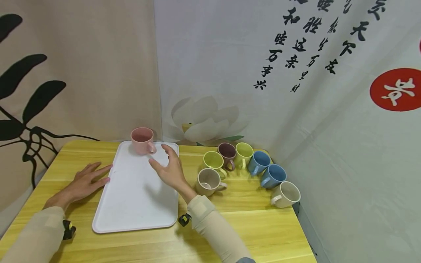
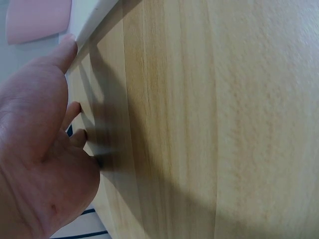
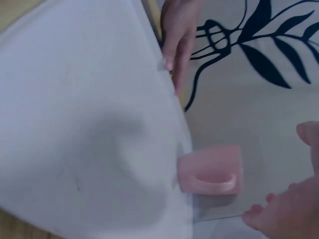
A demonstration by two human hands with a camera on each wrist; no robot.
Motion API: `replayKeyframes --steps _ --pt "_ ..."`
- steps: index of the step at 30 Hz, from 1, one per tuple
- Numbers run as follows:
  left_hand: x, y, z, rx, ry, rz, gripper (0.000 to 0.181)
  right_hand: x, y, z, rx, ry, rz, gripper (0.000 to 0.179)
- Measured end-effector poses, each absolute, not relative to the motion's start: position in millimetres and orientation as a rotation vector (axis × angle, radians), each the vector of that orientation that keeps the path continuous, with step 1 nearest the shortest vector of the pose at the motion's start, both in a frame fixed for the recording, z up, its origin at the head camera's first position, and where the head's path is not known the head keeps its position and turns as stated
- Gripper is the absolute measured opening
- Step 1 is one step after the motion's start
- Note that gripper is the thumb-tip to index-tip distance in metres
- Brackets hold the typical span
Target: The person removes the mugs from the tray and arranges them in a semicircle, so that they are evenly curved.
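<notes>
A pink mug [image 1: 142,141] stands upright at the far left corner of a white tray [image 1: 138,197], its handle toward the right. My right hand [image 1: 170,171] hovers above the tray's right side, thumb and fingers spread apart, holding nothing. In the right wrist view the pink mug [image 3: 212,170] is apart from the right hand [image 3: 294,199]. My left hand [image 1: 86,182] rests on the table at the tray's left edge with fingers extended. The left wrist view has the left hand's thumb [image 2: 65,54] touching the tray rim.
Right of the tray stand several mugs: a greyish-beige mug [image 1: 208,182], yellow-green mugs [image 1: 213,161], a dark purple mug [image 1: 227,152], blue mugs [image 1: 273,176] and a cream mug [image 1: 285,194]. A printed curtain [image 1: 210,65] hangs behind the wooden table [image 1: 243,233].
</notes>
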State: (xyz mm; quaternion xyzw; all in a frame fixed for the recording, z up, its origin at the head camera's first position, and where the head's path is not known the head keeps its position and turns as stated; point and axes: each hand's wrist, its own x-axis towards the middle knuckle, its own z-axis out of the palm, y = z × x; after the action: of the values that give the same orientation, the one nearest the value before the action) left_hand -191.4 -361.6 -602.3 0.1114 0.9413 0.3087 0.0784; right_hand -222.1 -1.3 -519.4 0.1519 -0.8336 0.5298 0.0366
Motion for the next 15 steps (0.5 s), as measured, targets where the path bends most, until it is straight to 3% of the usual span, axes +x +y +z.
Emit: replayKeyframes --steps 15 --pt "-192 -360 -602 0.335 2.817 0.923 0.070 -261 -25 -541 0.356 -2.662 1.587 0.072"
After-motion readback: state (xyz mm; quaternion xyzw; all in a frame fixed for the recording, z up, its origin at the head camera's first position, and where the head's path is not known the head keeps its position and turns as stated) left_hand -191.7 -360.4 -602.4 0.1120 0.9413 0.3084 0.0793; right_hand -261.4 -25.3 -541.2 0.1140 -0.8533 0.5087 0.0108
